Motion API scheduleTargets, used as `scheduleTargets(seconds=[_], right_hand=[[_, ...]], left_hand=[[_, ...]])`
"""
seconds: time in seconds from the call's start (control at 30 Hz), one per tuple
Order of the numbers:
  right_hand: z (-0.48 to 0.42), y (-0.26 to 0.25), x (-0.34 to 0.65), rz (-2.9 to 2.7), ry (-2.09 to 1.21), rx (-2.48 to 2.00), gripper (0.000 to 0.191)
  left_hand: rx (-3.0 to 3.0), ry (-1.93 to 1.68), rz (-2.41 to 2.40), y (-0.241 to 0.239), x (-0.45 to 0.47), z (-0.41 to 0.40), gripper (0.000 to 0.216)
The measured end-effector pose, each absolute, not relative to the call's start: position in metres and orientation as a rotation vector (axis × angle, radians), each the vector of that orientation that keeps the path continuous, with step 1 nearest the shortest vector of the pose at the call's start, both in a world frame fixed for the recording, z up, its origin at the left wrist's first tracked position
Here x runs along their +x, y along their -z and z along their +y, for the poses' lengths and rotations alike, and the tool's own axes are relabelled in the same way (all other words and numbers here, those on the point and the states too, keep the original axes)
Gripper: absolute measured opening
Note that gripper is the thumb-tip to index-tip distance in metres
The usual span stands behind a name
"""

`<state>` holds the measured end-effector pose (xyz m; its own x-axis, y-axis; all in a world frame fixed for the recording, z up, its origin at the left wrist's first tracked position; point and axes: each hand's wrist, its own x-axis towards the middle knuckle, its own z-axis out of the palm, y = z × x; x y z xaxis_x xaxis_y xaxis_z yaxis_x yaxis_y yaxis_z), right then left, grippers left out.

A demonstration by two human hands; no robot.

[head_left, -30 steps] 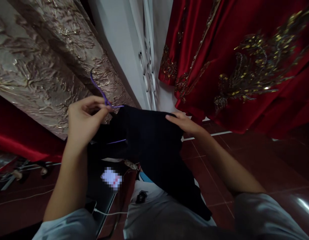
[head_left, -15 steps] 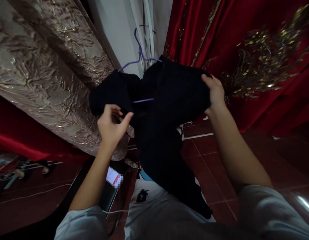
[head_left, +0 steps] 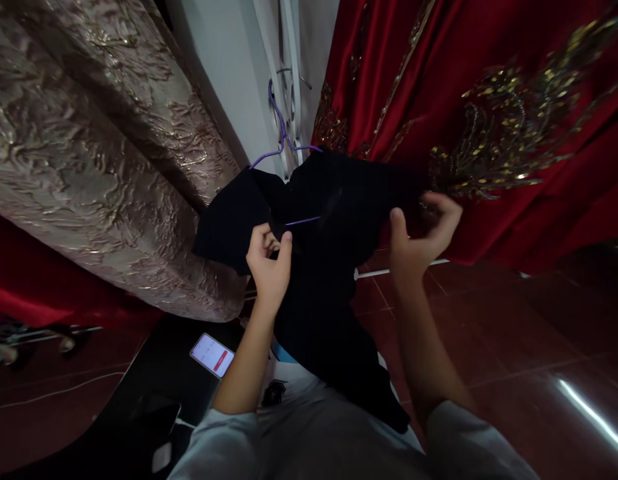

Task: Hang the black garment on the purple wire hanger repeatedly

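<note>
A black garment (head_left: 333, 220), perhaps a shirt or jacket with an open front, drapes on a purple hanger (head_left: 283, 137) in front of me. The hanger's lower bar shows through the neck opening. My left hand (head_left: 269, 267) is at the garment's left front edge, its fingers curled and its thumb close to them on the cloth. My right hand (head_left: 421, 237) is beside the garment's right shoulder, thumb and fingers apart, with nothing between them. The garment's lower part hangs down over my lap.
White metal poles (head_left: 289, 67) stand behind the hanger. A beige textured curtain (head_left: 113, 147) hangs on the left, a red curtain with gold sequins (head_left: 519, 133) on the right. A lit phone (head_left: 212, 354) lies on a dark surface at lower left, near a white cable. Red floor tiles (head_left: 489, 333) show at right.
My right hand has let go of the garment's right shoulder and opened. My left hand has shifted right in view. The garment and hanger sit slightly lower, and the view has turned a little.
</note>
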<state>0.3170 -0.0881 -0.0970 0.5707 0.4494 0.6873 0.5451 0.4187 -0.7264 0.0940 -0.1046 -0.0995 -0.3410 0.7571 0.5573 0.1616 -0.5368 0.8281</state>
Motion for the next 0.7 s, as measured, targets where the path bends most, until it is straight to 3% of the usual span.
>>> scheduleTargets(seconds=[0.07, 0.17, 0.23, 0.43, 0.53, 0.63, 0.7], right_hand=[[-0.103, 0.111, 0.283, -1.004, -0.089, -1.21, 0.026], [-0.106, 0.142, 0.234, -1.304, -0.728, -1.219, 0.034], [-0.102, 0.164, 0.215, -1.329, -0.936, -1.278, 0.035], [-0.107, 0.197, 0.215, -1.304, -1.169, -1.293, 0.045], [-0.114, 0.194, 0.221, -1.345, -1.209, -1.246, 0.051], [-0.12, 0.187, 0.22, -1.332, -1.19, -1.217, 0.052], [-0.124, 0.184, 0.218, -1.322, -1.205, -1.181, 0.051]], left_hand=[[1.348, -1.926, 1.108, 0.104, 0.106, -0.115, 0.02], [1.289, -1.866, 1.041, 0.107, 0.118, -0.132, 0.019], [1.331, -1.794, 1.031, 0.108, 0.121, -0.143, 0.016], [1.345, -1.747, 1.096, 0.12, 0.106, -0.152, 0.015], [1.466, -1.451, 1.227, 0.136, 0.088, -0.144, 0.028], [1.555, -1.177, 1.267, 0.154, 0.074, -0.136, 0.013], [1.594, -1.156, 1.233, 0.162, 0.072, -0.134, 0.014]])
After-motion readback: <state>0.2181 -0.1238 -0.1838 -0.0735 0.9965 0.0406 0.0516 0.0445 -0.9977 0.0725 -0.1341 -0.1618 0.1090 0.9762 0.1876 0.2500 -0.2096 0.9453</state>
